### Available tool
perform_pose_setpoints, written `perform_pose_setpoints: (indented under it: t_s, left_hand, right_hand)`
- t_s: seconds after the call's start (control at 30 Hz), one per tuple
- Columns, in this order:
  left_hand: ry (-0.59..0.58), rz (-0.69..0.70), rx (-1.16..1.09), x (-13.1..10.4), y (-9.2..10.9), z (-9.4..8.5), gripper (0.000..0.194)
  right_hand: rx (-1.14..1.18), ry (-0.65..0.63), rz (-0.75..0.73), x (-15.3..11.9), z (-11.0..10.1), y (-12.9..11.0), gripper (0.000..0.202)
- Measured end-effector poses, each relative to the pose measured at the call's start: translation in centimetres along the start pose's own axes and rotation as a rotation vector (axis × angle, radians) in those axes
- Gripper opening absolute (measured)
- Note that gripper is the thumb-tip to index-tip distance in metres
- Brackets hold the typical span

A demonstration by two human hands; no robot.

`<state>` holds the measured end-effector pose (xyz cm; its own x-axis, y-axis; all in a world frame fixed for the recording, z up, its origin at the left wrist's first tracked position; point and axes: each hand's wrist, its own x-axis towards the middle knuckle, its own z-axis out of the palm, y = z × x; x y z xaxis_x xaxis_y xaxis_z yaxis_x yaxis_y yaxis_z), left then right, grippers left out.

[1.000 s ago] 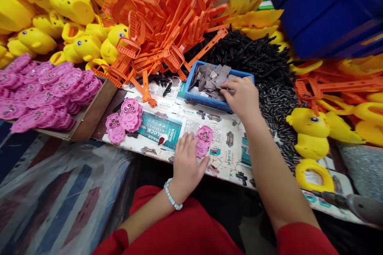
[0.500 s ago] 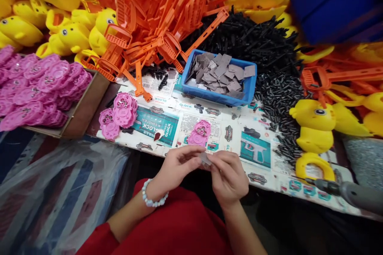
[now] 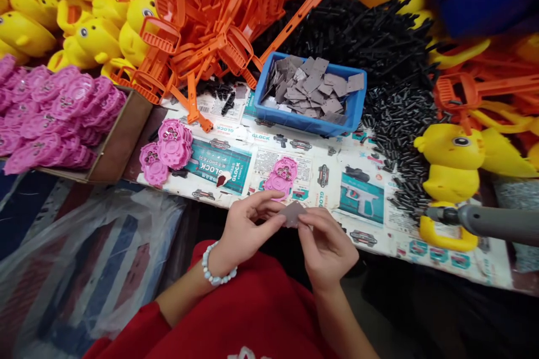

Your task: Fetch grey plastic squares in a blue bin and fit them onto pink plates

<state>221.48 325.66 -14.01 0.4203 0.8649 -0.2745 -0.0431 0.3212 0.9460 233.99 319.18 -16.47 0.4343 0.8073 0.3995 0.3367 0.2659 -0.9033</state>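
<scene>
Between my two hands, in front of my body, is a thin grey square plate (image 3: pixel 293 213). My left hand (image 3: pixel 249 225) pinches its left edge between thumb and fingers, and my right hand (image 3: pixel 326 247) grips the right edge the same way. Just beyond the fingers, a pink plastic gear-shaped piece (image 3: pixel 283 175) with small metal parts on it lies on the printed cardboard (image 3: pixel 332 179). A blue tray (image 3: pixel 309 121) behind it holds many more grey plates (image 3: pixel 315 83). More pink pieces (image 3: pixel 173 145) are stacked to the left.
A cardboard box (image 3: pixel 120 146) full of pink pieces stands at the left. Orange plastic frames (image 3: pixel 223 39) and yellow duck-shaped shells (image 3: pixel 95 36) are heaped behind. Small black parts (image 3: pixel 391 118) spread at the right. A grey power screwdriver (image 3: pixel 492 220) juts in over a yellow duck (image 3: pixel 452 162).
The grey plate has turned to show its flat face, and my right hand has moved slightly right. The whole view has shifted a little.
</scene>
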Motion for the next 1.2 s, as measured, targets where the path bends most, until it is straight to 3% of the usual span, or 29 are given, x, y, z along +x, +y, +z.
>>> perform_pose_setpoints:
  t_s: [0.17, 0.33, 0.43, 0.6, 0.8, 1.03, 1.2]
  left_hand:
    - [-0.007, 0.053, 0.077, -0.2, -0.1, -0.3, 0.027]
    - [-0.182, 0.156, 0.345, -0.9, -0.6, -0.8, 0.019]
    - [-0.184, 0.182, 0.409, -1.3, -1.1, -1.0, 0.01]
    - [-0.108, 0.027, 0.283, -1.8, -2.3, -0.8, 0.01]
    - [0.0, -0.146, 0.066, -1.6, -2.6, -0.7, 0.008]
    - [-0.021, -0.09, 0.093, -1.1, -2.4, -1.2, 0.013]
    - [-0.062, -0.11, 0.078, -1.3, -2.5, -1.2, 0.02]
  right_hand:
    - [0.045, -0.018, 0.001, -0.1, 0.1, 0.2, 0.031]
    - [0.058, -0.092, 0.035, -1.3, -0.2, 0.6, 0.028]
    - [0.05, -0.093, 0.112, -2.1, -0.3, 0.9, 0.028]
    - [-0.065, -0.184, 0.117, -1.8, -0.4, 0.9, 0.025]
    - [-0.175, -0.205, 0.174, -1.0, -0.3, 0.7, 0.014]
    - [-0.107, -0.15, 0.272, -1.1, -0.3, 0.7, 0.01]
    - [0.013, -0.014, 0.375, -1.1, -0.1, 0.3, 0.012]
